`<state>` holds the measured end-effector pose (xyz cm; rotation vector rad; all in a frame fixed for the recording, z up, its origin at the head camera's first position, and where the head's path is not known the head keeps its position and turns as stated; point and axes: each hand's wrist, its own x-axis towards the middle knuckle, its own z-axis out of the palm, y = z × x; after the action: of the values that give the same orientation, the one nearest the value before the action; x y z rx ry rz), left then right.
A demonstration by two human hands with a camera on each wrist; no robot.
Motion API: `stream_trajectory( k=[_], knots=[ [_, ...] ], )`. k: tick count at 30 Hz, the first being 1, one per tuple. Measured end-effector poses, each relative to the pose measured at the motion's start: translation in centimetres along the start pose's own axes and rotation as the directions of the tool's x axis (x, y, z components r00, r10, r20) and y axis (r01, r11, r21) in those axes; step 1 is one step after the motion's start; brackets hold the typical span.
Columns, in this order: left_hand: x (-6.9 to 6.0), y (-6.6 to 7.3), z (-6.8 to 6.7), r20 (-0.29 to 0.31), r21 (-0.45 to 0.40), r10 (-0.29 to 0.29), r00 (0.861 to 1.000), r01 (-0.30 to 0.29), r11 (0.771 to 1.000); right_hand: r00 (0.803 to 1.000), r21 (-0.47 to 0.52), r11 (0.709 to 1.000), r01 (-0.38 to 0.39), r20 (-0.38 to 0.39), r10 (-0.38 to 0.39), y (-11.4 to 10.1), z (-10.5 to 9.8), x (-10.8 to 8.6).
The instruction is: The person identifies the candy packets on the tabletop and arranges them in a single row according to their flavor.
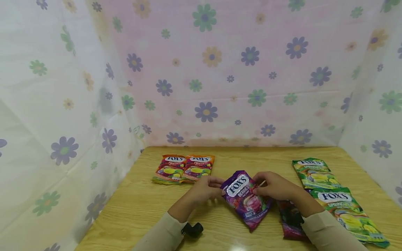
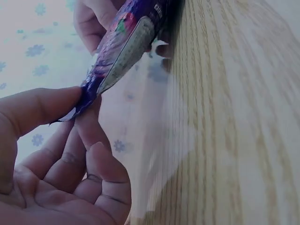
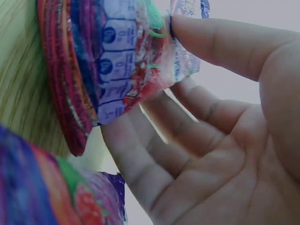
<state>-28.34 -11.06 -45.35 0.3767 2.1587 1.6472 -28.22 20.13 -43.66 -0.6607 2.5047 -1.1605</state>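
Observation:
Both hands hold one purple Berries candy bag (image 1: 245, 200) above the wooden table, its printed front facing up and its body slanted. The left hand (image 1: 205, 190) pinches the bag's left edge between thumb and fingers; the left wrist view shows this left hand (image 2: 65, 154) gripping a corner of the purple bag (image 2: 126, 51). At the opposite edge, the right hand (image 1: 276, 188) has its thumb on the front. In the right wrist view, the right hand's (image 3: 211, 126) fingers lie behind the bag (image 3: 117, 51). Another purple bag (image 1: 290, 223) lies partly under the right forearm.
Two orange-red Fruits bags (image 1: 169, 170) (image 1: 198, 168) lie side by side at the back left of the wooden table (image 1: 144, 209). Green Spring Tea bags (image 1: 315, 173) (image 1: 351, 214) lie at the right. Flowered cloth (image 1: 220, 76) surrounds the table's back and sides.

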Motion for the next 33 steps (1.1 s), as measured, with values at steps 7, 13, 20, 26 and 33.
stream_trajectory(
  k=[7, 13, 20, 26, 33],
  knots=[
    [0.0, 0.1, 0.1, -0.057, -0.075, -0.006, 0.998, 0.002, 0.997, 0.999, 0.188, 0.982, 0.019, 0.023, -0.024, -0.3, -0.2, -0.2],
    [0.2, -0.2, 0.0, -0.099, -0.263, -0.037, 0.994, 0.009, 0.965, 0.998, 0.298, 0.953, 0.058, -0.001, -0.060, -0.4, -0.2, 0.0],
    [0.2, 0.0, 0.6, -0.022, -0.370, -0.097, 0.995, 0.081, 0.925, 0.996, 0.362, 0.931, 0.045, -0.083, -0.016, -0.7, 0.1, 0.3],
    [-0.1, 0.2, 1.0, 0.075, -0.345, -0.068, 0.995, 0.090, 0.934, 0.980, 0.396, 0.918, 0.008, -0.188, 0.073, -1.5, 0.8, 0.6],
    [-0.1, 0.0, 0.9, 0.097, -0.322, -0.049, 0.994, 0.078, 0.944, 0.953, 0.472, 0.881, -0.006, -0.265, 0.149, -2.3, 1.9, 0.8]
  ],
)
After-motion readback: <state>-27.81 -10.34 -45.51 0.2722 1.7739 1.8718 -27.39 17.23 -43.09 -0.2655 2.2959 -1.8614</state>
